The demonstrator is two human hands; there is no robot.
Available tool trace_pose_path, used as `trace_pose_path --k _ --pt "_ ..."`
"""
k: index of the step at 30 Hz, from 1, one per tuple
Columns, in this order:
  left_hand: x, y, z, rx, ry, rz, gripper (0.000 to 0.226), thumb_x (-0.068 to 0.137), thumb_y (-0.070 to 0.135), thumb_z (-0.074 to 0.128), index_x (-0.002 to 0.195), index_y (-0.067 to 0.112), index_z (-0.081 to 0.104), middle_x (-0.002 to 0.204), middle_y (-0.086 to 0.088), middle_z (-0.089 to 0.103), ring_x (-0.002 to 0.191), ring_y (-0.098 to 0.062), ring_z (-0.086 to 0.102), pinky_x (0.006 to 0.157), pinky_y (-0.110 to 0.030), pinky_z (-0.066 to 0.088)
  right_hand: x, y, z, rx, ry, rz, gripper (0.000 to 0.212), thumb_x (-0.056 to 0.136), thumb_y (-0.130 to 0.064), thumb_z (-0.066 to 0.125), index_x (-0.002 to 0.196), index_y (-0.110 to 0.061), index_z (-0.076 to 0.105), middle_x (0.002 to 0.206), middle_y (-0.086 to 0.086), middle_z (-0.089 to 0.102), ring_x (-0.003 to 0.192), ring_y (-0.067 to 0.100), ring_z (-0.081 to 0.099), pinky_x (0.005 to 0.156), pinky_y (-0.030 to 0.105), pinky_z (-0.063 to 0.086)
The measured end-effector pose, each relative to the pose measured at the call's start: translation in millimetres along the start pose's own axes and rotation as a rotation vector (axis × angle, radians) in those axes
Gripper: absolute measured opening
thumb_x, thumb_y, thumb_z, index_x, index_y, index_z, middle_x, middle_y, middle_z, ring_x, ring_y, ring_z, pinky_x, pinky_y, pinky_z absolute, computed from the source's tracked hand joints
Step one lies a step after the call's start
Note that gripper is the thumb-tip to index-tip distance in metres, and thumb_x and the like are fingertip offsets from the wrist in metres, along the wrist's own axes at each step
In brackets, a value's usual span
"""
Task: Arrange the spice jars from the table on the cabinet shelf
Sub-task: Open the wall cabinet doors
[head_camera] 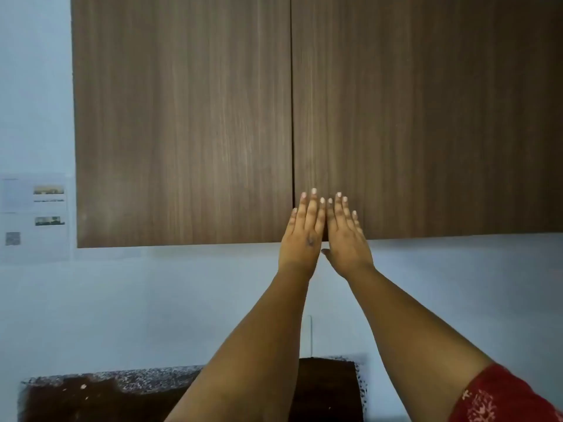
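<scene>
Left hand (301,236) and right hand (345,239), both flat and empty with fingers spread, press side by side at the cabinet (182,117) doors' bottom edge, beside the centre seam.

A pale blue wall (152,300) filled the background. Printed sheets (34,216) with small pictures and a square code were stuck to it at the left. Below, a speckled stone counter edge (106,379) bordered a dark brown surface (91,403)
</scene>
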State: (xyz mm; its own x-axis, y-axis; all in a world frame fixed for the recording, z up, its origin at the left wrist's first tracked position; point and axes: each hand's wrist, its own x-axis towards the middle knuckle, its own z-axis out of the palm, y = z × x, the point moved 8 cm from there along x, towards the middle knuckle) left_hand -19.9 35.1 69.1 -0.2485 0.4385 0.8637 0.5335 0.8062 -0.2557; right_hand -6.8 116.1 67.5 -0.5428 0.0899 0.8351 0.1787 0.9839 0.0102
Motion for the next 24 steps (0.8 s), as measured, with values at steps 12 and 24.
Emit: trace_pose_path --k 12,24 --pt "27.0 15.7 48.5 0.223 -0.095 -0.096 0.089 0.097 0.017 0.051 0.147 0.005 -0.021 0.158 -0.018 -0.019 0.147 -0.036 -0.011 0.116 -0.043 -0.005 26.9 28.2 36.3 -0.041 0.044 -0.103 0.097 0.09 -0.004 0.061 0.146 -0.005 -0.018 0.16 0.021 -0.013 0.147 0.033 -0.012 0.117 0.042 0.003" --pt "-4.2 80.5 -46.0 0.47 0.037 0.041 0.076 0.097 0.034 0.045 0.152 -0.001 0.006 0.159 -0.023 0.014 0.144 -0.043 0.02 0.114 -0.046 0.028 -37.2 40.0 -43.1 -0.023 0.233 -0.039 0.084 0.097 -0.008 0.047 0.149 -0.013 -0.019 0.163 0.013 -0.004 0.15 0.028 -0.003 0.119 0.037 0.003"
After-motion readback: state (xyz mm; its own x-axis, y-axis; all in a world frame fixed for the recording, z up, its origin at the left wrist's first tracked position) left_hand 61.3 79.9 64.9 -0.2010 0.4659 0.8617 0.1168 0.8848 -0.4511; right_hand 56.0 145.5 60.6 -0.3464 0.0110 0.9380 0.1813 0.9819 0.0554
